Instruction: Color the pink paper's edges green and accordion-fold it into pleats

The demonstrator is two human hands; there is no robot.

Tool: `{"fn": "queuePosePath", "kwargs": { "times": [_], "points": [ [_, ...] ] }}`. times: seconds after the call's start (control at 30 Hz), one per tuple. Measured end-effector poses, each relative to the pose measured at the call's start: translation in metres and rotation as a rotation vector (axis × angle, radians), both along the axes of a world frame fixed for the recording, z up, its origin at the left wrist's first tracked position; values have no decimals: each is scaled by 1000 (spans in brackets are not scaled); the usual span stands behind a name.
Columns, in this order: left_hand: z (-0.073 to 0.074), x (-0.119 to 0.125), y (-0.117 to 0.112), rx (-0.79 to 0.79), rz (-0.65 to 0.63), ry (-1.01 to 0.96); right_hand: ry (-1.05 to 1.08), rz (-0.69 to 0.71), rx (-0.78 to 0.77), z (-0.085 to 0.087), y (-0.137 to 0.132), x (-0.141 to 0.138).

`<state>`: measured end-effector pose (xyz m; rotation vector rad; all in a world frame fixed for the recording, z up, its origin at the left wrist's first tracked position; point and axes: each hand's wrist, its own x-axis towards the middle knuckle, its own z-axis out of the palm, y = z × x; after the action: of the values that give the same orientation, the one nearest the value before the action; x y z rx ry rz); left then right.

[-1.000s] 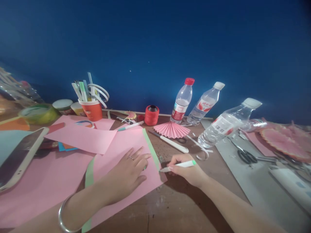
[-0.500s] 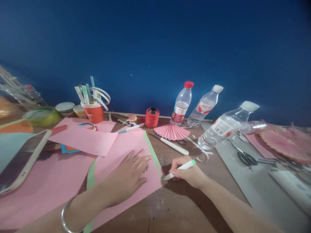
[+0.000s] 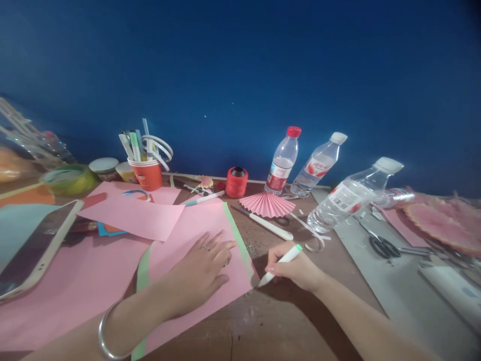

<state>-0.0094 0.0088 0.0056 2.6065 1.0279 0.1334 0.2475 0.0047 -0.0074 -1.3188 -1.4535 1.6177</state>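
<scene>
My left hand (image 3: 205,265) lies flat on a pink sheet of paper (image 3: 180,321), fingers spread. Green bands run along the sheet's left and right edges. In my right hand (image 3: 291,268) is a white marker (image 3: 280,264) with a green end, tilted so its tip meets the sheet's near right corner. Just beyond my right hand lie a white-handled utility knife (image 3: 271,226) and a folded pink paper fan (image 3: 266,204).
Three plastic bottles (image 3: 283,163) stand or lean at the back right. A red spool of thread (image 3: 237,182) and a red cup of pens (image 3: 147,174) sit along the wall. Left is a phone (image 3: 37,245); scissors (image 3: 383,246) lie right.
The marker tip has shifted slightly right and toward me, to the end of the green band at the corner. My left hand stays in place on the sheet.
</scene>
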Motion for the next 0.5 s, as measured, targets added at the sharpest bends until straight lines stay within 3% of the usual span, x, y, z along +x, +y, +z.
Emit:
{"fn": "queuePosePath", "kwargs": {
  "times": [0.13,0.2,0.4,0.5],
  "points": [
    [0,0,0,3,2,-7,-8,-160,151,-4,0,-3],
    [0,0,0,0,2,-5,-63,-153,203,-4,0,-3],
    [1,1,-1,4,4,-28,-37,8,57,-3,0,2],
    [0,0,-1,7,1,-29,31,-76,89,-4,1,1]
  ]
}}
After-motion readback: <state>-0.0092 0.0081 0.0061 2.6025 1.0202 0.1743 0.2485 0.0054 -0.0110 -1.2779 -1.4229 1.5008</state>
